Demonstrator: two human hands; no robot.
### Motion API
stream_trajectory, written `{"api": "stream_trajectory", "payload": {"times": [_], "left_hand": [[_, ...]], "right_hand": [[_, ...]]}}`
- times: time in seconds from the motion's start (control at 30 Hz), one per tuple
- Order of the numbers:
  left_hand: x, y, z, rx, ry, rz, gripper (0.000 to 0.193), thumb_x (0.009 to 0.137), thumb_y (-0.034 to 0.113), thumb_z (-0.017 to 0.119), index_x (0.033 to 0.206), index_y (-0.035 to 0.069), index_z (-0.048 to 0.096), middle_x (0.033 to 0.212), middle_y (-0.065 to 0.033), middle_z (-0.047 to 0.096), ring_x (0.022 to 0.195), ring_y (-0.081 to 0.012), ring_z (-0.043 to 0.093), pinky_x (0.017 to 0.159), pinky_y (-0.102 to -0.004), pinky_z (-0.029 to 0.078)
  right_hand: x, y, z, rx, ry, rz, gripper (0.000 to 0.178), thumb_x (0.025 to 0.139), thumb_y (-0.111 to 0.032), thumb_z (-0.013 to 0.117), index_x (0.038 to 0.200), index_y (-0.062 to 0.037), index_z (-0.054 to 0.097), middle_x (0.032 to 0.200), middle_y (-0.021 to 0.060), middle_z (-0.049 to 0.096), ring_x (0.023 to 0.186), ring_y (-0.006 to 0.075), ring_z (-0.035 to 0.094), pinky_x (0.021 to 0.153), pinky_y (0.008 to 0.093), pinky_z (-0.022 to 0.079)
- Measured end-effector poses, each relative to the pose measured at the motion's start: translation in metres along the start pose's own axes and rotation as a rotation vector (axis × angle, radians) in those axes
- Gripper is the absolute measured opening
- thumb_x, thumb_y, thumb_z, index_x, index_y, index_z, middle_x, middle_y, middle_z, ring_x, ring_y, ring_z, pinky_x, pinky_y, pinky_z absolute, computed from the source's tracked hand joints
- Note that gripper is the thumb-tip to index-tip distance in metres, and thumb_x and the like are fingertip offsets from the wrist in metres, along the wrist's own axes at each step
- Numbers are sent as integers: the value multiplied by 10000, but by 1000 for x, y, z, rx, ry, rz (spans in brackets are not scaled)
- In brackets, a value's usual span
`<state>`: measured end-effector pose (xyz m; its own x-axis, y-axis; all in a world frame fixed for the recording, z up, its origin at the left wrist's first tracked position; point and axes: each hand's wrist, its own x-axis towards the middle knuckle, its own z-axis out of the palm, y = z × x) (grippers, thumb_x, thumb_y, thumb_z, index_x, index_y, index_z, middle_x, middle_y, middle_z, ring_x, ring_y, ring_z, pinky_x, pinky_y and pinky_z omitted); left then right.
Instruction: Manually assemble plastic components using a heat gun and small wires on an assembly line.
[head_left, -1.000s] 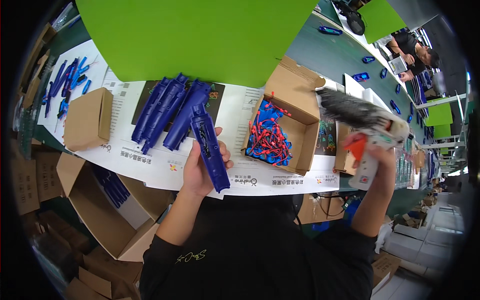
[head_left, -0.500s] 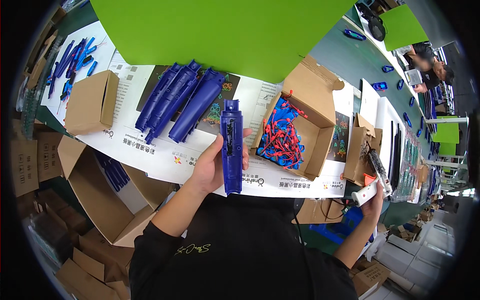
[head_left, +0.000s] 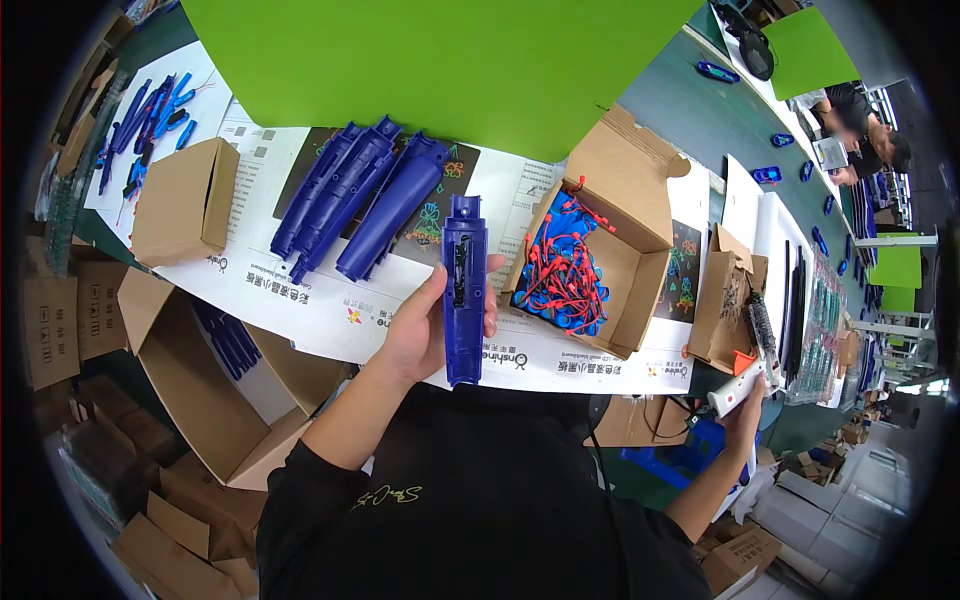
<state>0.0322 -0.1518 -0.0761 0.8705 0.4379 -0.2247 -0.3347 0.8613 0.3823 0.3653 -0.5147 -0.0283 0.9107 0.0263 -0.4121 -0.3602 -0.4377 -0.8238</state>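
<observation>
My left hand grips a long dark-blue plastic half-shell with its hollow side up; black material lies along its middle. Far off to the right, my right hand is closed around the white handle of a glue gun with an orange trigger and a dark, ribbed-looking front. The gun's front points away from me, beside a small cardboard box. Several more blue shells lie beyond my left hand. Between my hands, an open cardboard box holds blue parts with red-and-black wires.
A green panel stands at the back of the table. At the left are a closed cardboard box and loose blue parts. A large open carton sits lower left. Another person works at the far right.
The glue gun in my right hand has shifted slightly right, its front swinging the same way. My left hand and the shell have barely moved.
</observation>
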Motion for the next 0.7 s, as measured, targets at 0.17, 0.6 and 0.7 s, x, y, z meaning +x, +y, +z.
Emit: {"api": "stream_trajectory", "payload": {"times": [0.17,0.6,0.7], "left_hand": [[0,0,-1,-24,-31,-1,591,963,431,307,1332,-30,332,891,-80,555,799,-174,558,749,-324,456],[-14,-1,47,376,-283,-162,778,849,600,452,1268,-53,401,913,-114,591,849,-178,574,773,-299,451],[-20,-6,76,459,-528,-244,658,898,537,433,1293,11,425,946,-63,583,900,-127,557,811,-290,446]], "right_hand": [[-6,-19,-13,-160,-75,63,630,853,-638,381,985,-47,558,669,47,607,465,113,573,340,197,417],[-155,-116,95,-469,-686,-701,278,883,-164,527,1065,45,551,813,109,610,676,136,574,619,259,470],[-161,-130,145,-340,-1134,-782,410,888,-138,509,1254,31,439,1002,138,612,861,179,593,777,319,475]]}}
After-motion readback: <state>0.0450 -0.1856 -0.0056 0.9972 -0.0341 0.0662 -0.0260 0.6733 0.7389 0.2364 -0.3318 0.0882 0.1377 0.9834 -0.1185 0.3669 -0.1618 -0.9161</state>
